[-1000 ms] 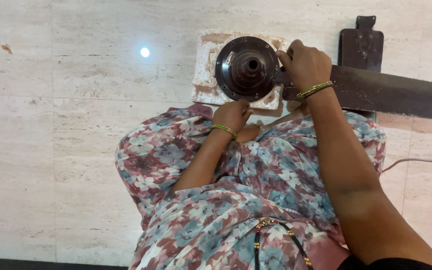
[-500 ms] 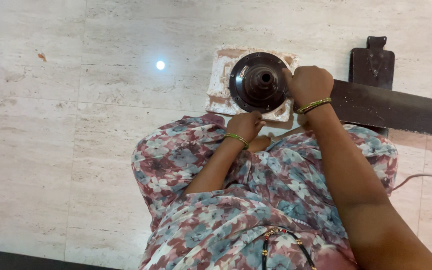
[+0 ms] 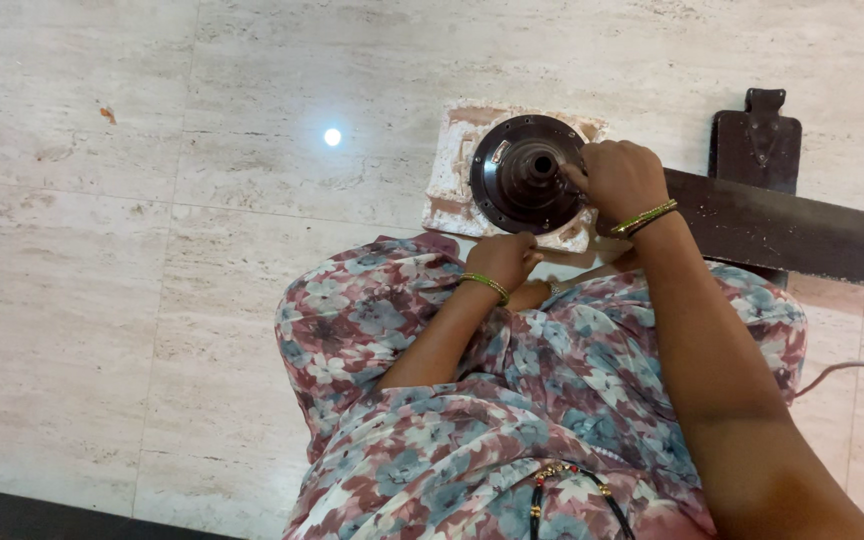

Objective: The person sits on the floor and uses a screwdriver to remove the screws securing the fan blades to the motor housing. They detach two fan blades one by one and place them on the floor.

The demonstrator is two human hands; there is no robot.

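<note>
Down on the pale marble-look tiled floor (image 3: 152, 250), a small bright spot of reflected light (image 3: 332, 137) sits well to the left of your work. Moving right, a worn white foam block with brownish stains (image 3: 449, 170) lies on the floor, and the round dark-brown metal fan motor housing (image 3: 517, 180) rests on top of it, its central hub with the shaft hole facing up at you.

Your left hand (image 3: 502, 258) is at the near rim of that housing, fingers curled against the edge of it and the foam block; its grip is narrow, though you cannot tell whether it truly clamps anything. A green and gold bangle (image 3: 485, 285) circles that wrist.

Your right hand (image 3: 620, 178) sits on the right side of the housing, fingertips pinched close together at the hub, thumb and forefinger touching the dark metal; whether a small part sits between them is hidden. Gold and green bangles (image 3: 644, 218) ring this wrist too.

Just right of that hand, a long dark-brown fan blade (image 3: 792, 235) stretches toward the right edge, with a dark-brown blade bracket (image 3: 755, 145) lying beyond it. Your floral dress (image 3: 452, 400) fills the lower middle, and a thin grey cable (image 3: 852, 367) trails on the floor at the far right.
</note>
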